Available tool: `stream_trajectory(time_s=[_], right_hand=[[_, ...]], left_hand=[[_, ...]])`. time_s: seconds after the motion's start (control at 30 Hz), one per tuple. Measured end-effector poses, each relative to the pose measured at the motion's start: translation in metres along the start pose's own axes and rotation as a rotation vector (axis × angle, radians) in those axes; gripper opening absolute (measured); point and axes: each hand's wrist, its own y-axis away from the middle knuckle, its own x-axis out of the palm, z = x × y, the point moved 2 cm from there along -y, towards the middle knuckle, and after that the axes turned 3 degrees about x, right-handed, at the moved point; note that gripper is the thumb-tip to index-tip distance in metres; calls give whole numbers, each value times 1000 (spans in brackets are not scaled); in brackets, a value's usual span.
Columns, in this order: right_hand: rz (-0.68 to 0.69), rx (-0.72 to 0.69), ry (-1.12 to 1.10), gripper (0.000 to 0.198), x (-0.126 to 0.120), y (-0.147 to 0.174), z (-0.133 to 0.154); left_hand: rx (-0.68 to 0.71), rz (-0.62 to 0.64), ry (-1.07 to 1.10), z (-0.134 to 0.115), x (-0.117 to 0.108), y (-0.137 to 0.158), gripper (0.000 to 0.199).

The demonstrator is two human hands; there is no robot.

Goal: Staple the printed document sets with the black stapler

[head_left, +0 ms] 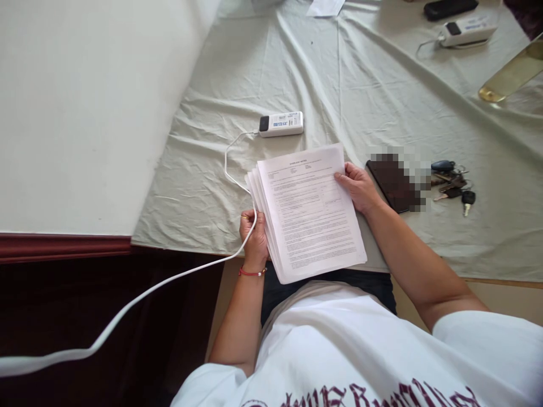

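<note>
A fanned stack of printed paper sheets (pixel 314 220) is held up over the table's front edge, tilted slightly to the left. My left hand (pixel 253 234) grips its left edge, fingers closed, with a white cable running across that hand. On the right edge, my right hand (pixel 358 186) pinches the sheets, thumb on top and the other fingers partly hidden behind. Just beyond the sheets lies a white power bank (pixel 282 124) with the white cable (pixel 173 278) plugged into its left end. Right of my right hand lies a dark phone (pixel 392 183), partly pixelated.
A bunch of keys (pixel 453 182) lies beyond the phone. At the far right are another white power bank (pixel 469 31), a black case (pixel 450 8) and a clear bottle (pixel 511 73) of yellowish liquid. A wrinkled pale cloth (pixel 203 198) covers the table. White paper (pixel 326 7) lies at the back.
</note>
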Motion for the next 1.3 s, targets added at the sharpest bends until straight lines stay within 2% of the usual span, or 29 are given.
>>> stream_trajectory(time_s=[0.13,0.37,0.53,0.67,0.77,0.93,1.3], right_hand=[[-9,7,16,34,2,1,2],[-24,14,61,37,1,1,2],[-30,9,61,36,1,1,2],[-32,9,39,35,1,1,2],[-32,3,32,36,2,1,3],[-33,17,54,35,2,2,4],[-11,17,34,35,1,1,2]], left_hand=[[-7,12,48,-3,3,0,37],[-51,-15,34,-3,3,0,27],[-107,-42,47,-1,4,1,28],[-129,33,126,-6,9,5,32],[-116,70,114,-6,9,5,33],[-65,-1,-13,2,1,1,28],[-86,7,18,1,1,1,31]])
